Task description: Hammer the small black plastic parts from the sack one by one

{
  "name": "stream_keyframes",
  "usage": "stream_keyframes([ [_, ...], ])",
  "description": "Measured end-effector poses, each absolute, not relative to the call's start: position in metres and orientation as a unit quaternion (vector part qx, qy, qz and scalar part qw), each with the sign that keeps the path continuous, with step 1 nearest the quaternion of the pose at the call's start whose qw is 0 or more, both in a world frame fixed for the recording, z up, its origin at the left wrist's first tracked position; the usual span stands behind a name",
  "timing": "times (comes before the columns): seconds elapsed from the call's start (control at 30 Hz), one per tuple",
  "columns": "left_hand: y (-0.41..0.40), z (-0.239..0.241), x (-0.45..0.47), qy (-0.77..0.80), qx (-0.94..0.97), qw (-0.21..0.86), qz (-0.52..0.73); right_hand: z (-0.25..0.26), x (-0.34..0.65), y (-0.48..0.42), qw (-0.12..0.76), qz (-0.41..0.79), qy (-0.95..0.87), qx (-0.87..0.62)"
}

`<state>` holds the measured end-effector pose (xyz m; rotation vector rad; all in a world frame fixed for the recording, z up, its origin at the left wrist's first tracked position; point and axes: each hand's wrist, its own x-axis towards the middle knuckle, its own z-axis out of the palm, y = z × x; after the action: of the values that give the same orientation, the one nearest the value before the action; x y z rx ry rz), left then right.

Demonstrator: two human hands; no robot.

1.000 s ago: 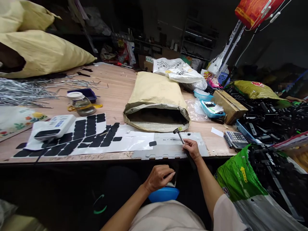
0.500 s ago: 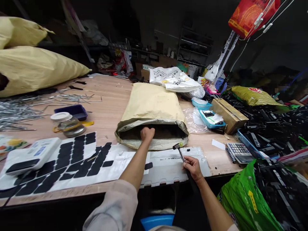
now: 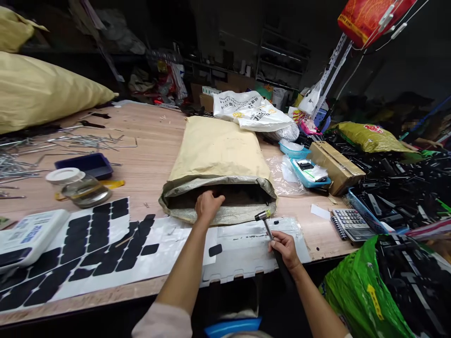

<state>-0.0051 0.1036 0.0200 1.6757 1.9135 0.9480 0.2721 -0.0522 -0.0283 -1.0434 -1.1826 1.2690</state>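
Note:
A pale yellow paper sack (image 3: 221, 146) lies on the workbench with its wide mouth towards me. My left hand (image 3: 207, 206) is at that mouth, its fingers curled down; whatever they hold, if anything, is hidden. The dark inside of the sack does not show its contents. In my right hand (image 3: 286, 249) is a small hammer (image 3: 268, 229), gripped around the handle. It has a metal shaft and a head with one yellowish face, tilted up just in front of the sack's lower right rim. A grey-white board (image 3: 246, 256) lies beneath the hammer.
Sheets of black stickers (image 3: 100, 230), a white box-like device (image 3: 35, 232), a lidded jar (image 3: 86, 190), a blue tray (image 3: 84, 164) and metal rods (image 3: 88, 141) are leftward. Rightward are a calculator (image 3: 352, 223), a carton (image 3: 334, 166) and a green bag (image 3: 362, 281) of black parts.
My left hand has drawn slightly back and left at the sack's mouth. The right hand still holds the hammer in nearly the same place. The view has shifted a little.

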Motion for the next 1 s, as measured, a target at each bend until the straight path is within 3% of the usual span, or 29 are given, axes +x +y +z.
stream_keyframes([
  [0.2,0.012,-0.013,0.017,0.483,0.78,0.271,0.291,-0.027,0.272,-0.049,0.534,0.528,-0.493,-0.439],
  [0.57,-0.006,-0.025,0.019,0.522,0.735,0.258,0.347,-0.023,0.272,-0.05,0.511,0.504,-0.532,-0.45],
  [0.8,-0.004,-0.022,0.016,0.514,0.729,0.306,0.332,-0.017,0.26,-0.067,0.447,0.531,-0.552,-0.462],
  [1.0,-0.002,-0.023,0.017,0.514,0.724,0.32,0.33,-0.011,0.243,-0.092,0.399,0.364,-0.669,-0.511],
])
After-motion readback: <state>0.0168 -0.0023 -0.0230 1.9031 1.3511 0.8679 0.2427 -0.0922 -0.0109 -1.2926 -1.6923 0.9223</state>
